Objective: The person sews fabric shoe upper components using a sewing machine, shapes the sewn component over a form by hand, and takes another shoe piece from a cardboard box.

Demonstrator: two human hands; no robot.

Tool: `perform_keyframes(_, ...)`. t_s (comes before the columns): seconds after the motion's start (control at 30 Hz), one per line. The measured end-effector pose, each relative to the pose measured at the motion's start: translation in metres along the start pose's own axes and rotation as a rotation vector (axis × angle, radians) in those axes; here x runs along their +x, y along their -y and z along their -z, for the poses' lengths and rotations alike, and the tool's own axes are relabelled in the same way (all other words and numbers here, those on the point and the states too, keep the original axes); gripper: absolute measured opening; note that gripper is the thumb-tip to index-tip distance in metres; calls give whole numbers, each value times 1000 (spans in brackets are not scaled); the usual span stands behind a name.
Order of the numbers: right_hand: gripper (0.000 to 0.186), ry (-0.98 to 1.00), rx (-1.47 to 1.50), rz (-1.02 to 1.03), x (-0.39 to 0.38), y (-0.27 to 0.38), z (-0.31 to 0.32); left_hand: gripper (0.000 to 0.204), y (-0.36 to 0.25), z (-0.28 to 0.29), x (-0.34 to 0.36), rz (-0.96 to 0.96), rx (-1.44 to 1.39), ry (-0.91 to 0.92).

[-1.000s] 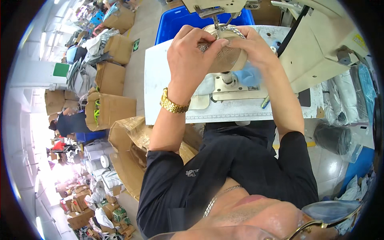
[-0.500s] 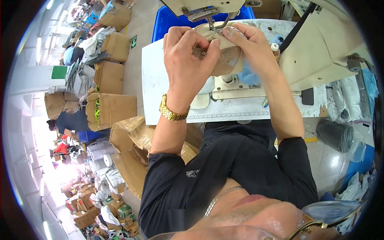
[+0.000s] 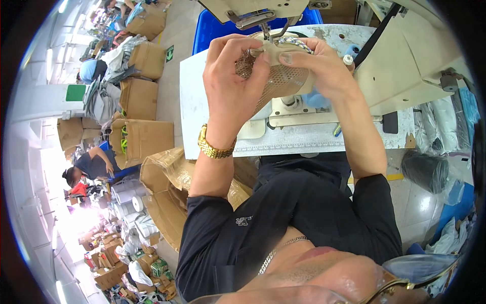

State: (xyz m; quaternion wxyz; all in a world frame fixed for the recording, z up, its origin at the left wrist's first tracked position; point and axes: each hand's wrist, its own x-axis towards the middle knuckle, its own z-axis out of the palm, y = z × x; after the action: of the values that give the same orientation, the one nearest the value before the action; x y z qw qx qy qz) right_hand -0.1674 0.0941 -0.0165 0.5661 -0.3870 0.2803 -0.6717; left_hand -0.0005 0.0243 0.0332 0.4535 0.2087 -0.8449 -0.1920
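Observation:
A tan mesh piece (image 3: 283, 81), rounded like a cap, is held up between my hands just below the needle area (image 3: 266, 33) of a cream sewing machine (image 3: 405, 61). My left hand (image 3: 230, 76) pinches its left edge between thumb and fingers, close to the needle. On the other side my right hand (image 3: 326, 66) grips the piece, thumb lying on the near face and fingers behind it. A blue-and-white patterned cord (image 3: 297, 43) shows along its upper right edge. Whether the piece touches the needle is hard to tell.
Under the piece lies the white machine table (image 3: 197, 111), with a ruled front edge. A blue bin (image 3: 205, 28) stands behind it. Near my right wrist are a small bottle (image 3: 348, 60) and blue thread (image 3: 316, 98). Cardboard boxes (image 3: 147, 144) and a co-worker (image 3: 93, 164) are at left.
The mesh piece has tilted and shifted in my hands, showing more of the mesh and the patterned cord. My left hand has moved slightly left. The co-worker at left has changed posture, showing an arm.

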Motion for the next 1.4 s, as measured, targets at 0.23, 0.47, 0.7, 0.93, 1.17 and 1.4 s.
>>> perform_keyframes(0.23,32,-61,-5,141,2,-5,-11,15,5,3,9,-31,-43,44)
perform_keyframes(0.47,25,-243,-310,202,-2,-2,-8,16,4,3,7,-65,2,36)
perform_keyframes(0.7,24,-290,-341,234,-2,-6,-10,17,10,0,5,-46,-77,33)
perform_keyframes(0.93,19,-374,-313,288,-1,-6,-18,18,17,0,10,-38,-94,51)
perform_keyframes(1.17,24,-383,-299,248,-1,-10,-22,19,17,7,15,69,-235,163)
perform_keyframes(1.4,22,-456,-324,293,-1,-11,-29,21,21,9,21,140,-355,207)
